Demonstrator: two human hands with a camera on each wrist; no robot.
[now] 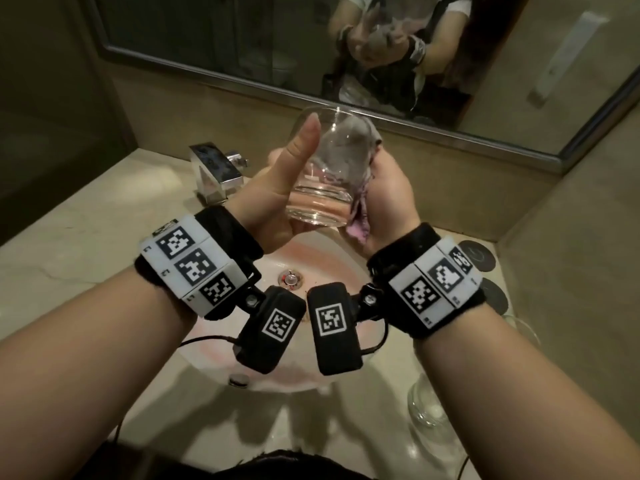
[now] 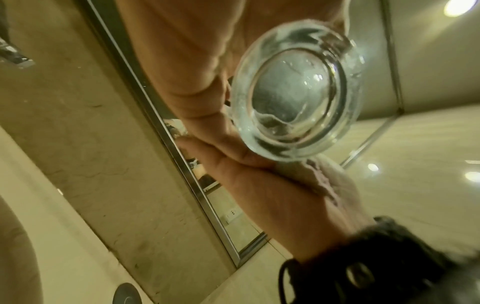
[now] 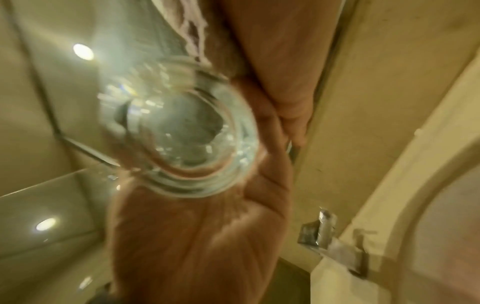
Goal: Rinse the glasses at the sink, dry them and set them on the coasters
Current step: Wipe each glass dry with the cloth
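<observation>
Over the sink (image 1: 221, 344), the left hand (image 1: 273, 199) grips a clear tumbler glass (image 1: 329, 174) held tilted, its thick base toward the person and its mouth pointing up and away toward the mirror (image 1: 242, 46). The left thumb lies straight along the near side of the glass; the other left fingers are behind it, wrapped round the wall. The right hand (image 1: 388, 199) presses a grey-and-pink cloth (image 1: 356, 216) against the right side of the glass, and part of the cloth is stuffed inside the bowl. The right fingers are hidden behind the glass and cloth; from the right wrist view they curl round the cloth.

A 2nd, stemmed glass (image 1: 427, 407) stands on the tabletop (image 1: 69, 244) at the near right of the sink. 2 dark round coasters (image 1: 479, 256) lie on the tabletop to the right, partly hidden behind the right wrist. A square chrome faucet (image 1: 216, 171) sits at the far left of the basin.
</observation>
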